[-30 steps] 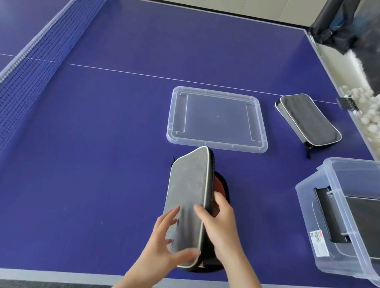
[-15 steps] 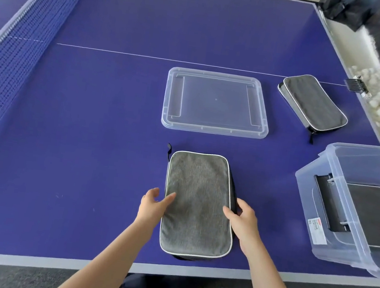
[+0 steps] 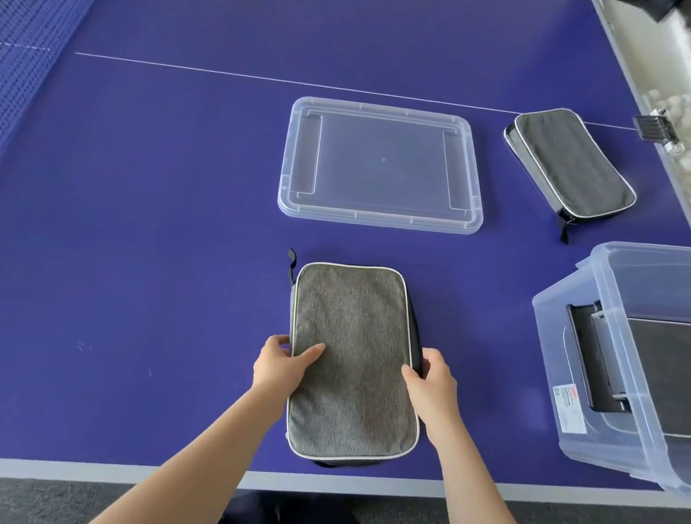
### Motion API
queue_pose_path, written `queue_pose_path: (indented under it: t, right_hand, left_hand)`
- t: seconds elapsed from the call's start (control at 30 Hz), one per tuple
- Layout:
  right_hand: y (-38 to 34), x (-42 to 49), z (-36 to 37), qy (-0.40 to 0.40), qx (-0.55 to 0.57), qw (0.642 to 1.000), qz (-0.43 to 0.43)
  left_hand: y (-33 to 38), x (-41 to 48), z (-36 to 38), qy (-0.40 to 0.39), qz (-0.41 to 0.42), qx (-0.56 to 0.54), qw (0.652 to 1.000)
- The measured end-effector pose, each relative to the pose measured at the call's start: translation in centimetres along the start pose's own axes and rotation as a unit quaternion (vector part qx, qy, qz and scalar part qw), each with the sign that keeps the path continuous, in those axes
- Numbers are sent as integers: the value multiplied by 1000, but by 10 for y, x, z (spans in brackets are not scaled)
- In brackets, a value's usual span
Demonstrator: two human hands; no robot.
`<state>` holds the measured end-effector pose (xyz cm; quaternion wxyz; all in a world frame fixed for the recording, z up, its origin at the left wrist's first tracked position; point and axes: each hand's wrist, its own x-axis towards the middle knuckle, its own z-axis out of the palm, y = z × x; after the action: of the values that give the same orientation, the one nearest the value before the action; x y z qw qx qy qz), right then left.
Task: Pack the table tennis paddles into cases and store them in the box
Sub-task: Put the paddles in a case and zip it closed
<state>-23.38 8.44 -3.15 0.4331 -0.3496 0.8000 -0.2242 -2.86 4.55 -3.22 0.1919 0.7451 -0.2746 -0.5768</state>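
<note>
My left hand (image 3: 278, 363) and right hand (image 3: 433, 383) pinch the sides of the grey paddle case (image 3: 354, 360) (thumbs on top, fingers curled beside it), which lies flat by the near edge of the table (image 3: 133, 276), left of the clear box (image 3: 620, 442).

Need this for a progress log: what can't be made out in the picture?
Near case: contents and zip, hidden by its grey top, head view.
Box: right part cut off by the frame edge, head view; cases inside uncountable.
Far case: zip too small, head view.
</note>
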Motion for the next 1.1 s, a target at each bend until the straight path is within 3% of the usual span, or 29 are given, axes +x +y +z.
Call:
queue_pose_path:
  t: [0.17,0.57,1.0,1.1]
  right_hand:
    - [2,7,-5,-9,13,1000,11]
    - [8,12,-7,-19,35,999,2]
    - [-8,3,-14,-16,57,998,-12]
    - [-20,-9,-16,32,58,997,-42]
  left_hand:
    - [-1,2,2,-2,-14,-12,1000]
    - [5,0,6,-124,-42,-143,981]
    - [7,-8,-1,-73,25,-206,975]
    - [14,-13,-14,-58,31,-241,968]
